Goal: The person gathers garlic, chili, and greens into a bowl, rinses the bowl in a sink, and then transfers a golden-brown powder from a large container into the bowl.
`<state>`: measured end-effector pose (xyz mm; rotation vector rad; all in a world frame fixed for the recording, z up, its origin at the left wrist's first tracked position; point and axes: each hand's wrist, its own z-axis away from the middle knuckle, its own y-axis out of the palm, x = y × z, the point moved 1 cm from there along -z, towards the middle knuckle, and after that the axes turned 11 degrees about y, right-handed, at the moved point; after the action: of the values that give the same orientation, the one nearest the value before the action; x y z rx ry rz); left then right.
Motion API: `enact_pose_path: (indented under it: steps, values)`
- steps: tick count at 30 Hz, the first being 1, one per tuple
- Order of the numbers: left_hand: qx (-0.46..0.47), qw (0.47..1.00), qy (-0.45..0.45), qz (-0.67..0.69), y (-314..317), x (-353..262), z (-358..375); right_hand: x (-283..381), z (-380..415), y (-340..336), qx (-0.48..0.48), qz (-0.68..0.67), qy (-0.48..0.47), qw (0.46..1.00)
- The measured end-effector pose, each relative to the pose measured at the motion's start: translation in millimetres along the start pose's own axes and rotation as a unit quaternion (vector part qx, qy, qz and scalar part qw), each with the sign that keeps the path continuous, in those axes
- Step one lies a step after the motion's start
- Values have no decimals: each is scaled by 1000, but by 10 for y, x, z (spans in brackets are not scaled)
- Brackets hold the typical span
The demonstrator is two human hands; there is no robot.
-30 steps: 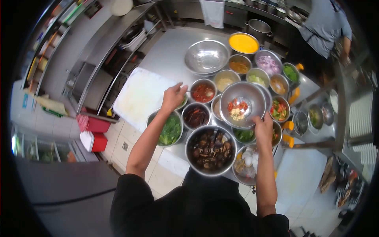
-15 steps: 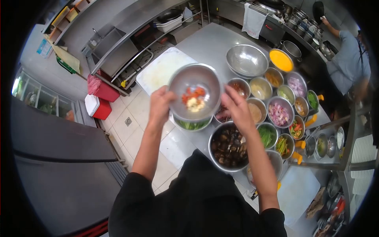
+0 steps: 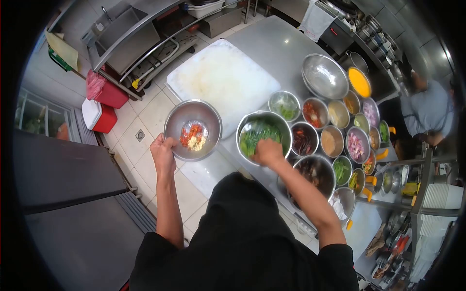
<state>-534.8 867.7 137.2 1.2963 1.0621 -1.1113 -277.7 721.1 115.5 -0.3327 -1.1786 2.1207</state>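
Note:
My left hand [image 3: 163, 151] grips the rim of a steel mixing bowl [image 3: 211, 114], thumb over the edge. Inside the bowl lie chopped red pieces [image 3: 190, 135] and pale yellow minced bits [image 3: 196, 143] that look like garlic. My right hand [image 3: 267, 152] reaches into another steel bowl [image 3: 288, 130], its curled fingers pressed into chopped greens [image 3: 258, 136]. The fingertips are partly hidden among the greens. Behind both bowls lies a white cutting board [image 3: 218, 72] on the steel table.
Several steel bowls of ingredients crowd the right side, including dried chilies [image 3: 305, 138], dark mushrooms [image 3: 310, 172] and chopped onion [image 3: 357, 145]. A large colander [image 3: 325, 76] stands behind them. A person [image 3: 427, 109] is at the far right; a red cooler [image 3: 100, 116] sits on the floor.
My left hand has moved the bowl down and left. My right hand has left that bowl and gone into the bowl of greens. My view has shifted slightly.

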Motion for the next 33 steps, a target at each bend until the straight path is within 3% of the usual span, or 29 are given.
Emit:
enact_pose_path:
  steps: [6, 9, 14, 17, 22, 23, 25, 26, 29, 33]
  values:
    - [3, 999, -11, -30, -97, 112, -6, -16, -165, 15, -139, -3, 24, 990]
    - [1, 1000, -4, -21, -113, 173, -30, -23, -156, 13, -145, -88, -162, 972]
    - [13, 1000, 0, -19, -55, 172, -56, 168, -302, 311, -90, -28, -138, 986]
    - [41, 999, 2, -16, -75, 181, -52, 145, -344, 385, -133, -95, -171, 971]
    - [50, 999, -6, -4, -57, 199, -39, 122, -157, 65, 11, -241, -122, 963]
    - [50, 999, -9, -3, -71, 231, -50, 91, -133, 10, 46, -278, -99, 954]
    - [39, 999, -13, -2, -14, 175, -36, 17, -75, -60, -2, -397, -132, 908]
    - [28, 1000, -13, -1, 54, 141, -17, -41, -60, -84, -29, -454, -146, 879]
    - [43, 999, -14, 3, 130, 155, -50, -151, -12, -260, 33, -630, -137, 763]
    - [80, 996, -19, 16, 293, 163, -91, -198, 277, -704, -25, -620, -124, 774]
